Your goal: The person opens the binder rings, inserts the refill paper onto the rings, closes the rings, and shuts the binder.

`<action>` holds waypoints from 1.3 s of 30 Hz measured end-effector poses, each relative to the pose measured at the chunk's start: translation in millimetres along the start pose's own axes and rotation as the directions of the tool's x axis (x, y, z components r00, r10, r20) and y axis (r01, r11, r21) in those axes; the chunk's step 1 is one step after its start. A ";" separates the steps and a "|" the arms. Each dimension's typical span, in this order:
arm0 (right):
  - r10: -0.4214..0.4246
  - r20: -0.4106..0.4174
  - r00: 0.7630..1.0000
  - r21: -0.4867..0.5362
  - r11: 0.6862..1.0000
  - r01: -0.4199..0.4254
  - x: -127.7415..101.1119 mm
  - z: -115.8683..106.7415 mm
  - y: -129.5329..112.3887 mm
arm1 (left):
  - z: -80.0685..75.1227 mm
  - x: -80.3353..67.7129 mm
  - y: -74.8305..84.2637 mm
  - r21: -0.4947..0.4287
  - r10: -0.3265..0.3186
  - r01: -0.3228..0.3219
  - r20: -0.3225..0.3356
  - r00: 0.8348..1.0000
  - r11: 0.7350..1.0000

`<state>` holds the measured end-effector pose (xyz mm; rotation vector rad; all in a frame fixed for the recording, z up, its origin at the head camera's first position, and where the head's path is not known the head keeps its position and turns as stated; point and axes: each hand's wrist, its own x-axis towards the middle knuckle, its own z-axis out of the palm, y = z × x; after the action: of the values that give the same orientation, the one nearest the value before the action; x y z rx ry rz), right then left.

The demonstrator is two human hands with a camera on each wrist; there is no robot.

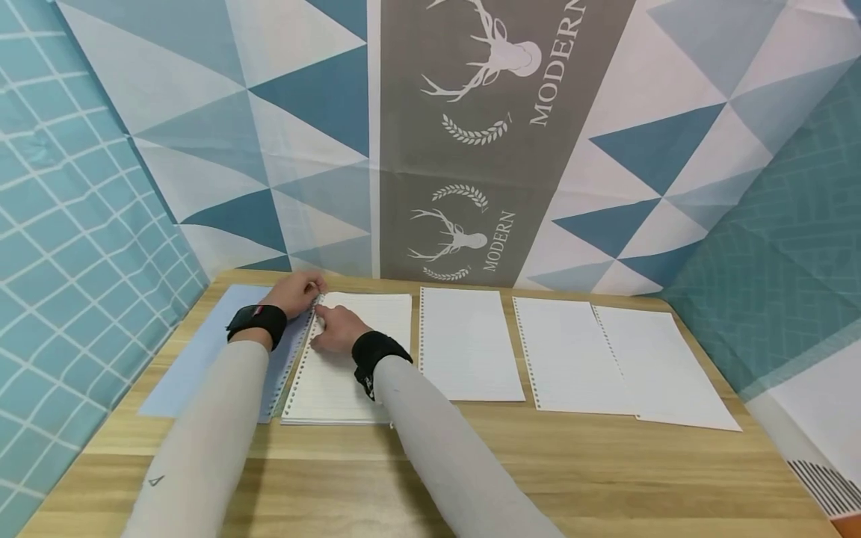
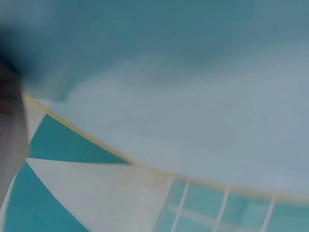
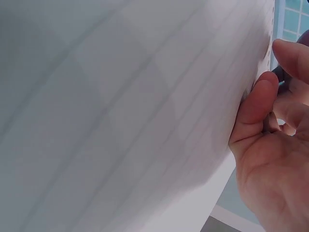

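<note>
A loose-leaf notebook lies opened flat. Its pale blue cover (image 1: 202, 351) is on the left and a stack of lined, hole-punched white paper (image 1: 356, 381) on the right, with the notebook binding (image 1: 291, 385) between them. My left hand (image 1: 292, 293) curls its fingers over the binding's top end. Just below, my right hand (image 1: 341, 330) pinches at the binding beside the stack's punched edge. In the right wrist view, the right thumb (image 3: 258, 104) lies close along the lined page. The left wrist view shows mostly the blurred blue cover (image 2: 203, 111); the left fingertips are hidden.
To the right on the wooden table (image 1: 538, 471) lie a punched white sheet (image 1: 467, 344) and two more sheets, a middle one (image 1: 572, 359) and a far right one (image 1: 666, 366), overlapping at their edges. A patterned cloth wall (image 1: 323, 149) rises behind the table's back edge.
</note>
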<state>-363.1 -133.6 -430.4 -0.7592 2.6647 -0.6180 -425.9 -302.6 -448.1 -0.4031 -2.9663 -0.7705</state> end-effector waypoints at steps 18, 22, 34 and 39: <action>0.000 -0.006 1.000 -0.003 1.000 0.000 0.0 2.6 2.7 | -1.6 -1.2 2.3 0.287 0.154 -0.158 0.037 0.987 0.945; -0.004 -0.020 1.000 -0.014 1.000 0.004 2.2 5.0 2.9 | -3.5 4.8 11.5 0.250 0.043 -0.043 0.007 0.999 0.967; -0.014 -0.033 0.999 0.011 1.000 0.014 3.7 8.1 1.4 | 4.1 3.1 20.4 0.004 -0.402 0.405 -0.114 0.908 0.914; -0.004 -0.047 0.999 0.025 1.000 0.005 2.1 6.2 2.6 | 4.7 6.6 22.3 0.006 -0.429 0.435 -0.157 0.889 0.900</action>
<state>-363.5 -134.7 -437.3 -0.7523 2.6933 -0.6780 -426.4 -279.9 -440.9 0.3245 -2.9459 -0.7275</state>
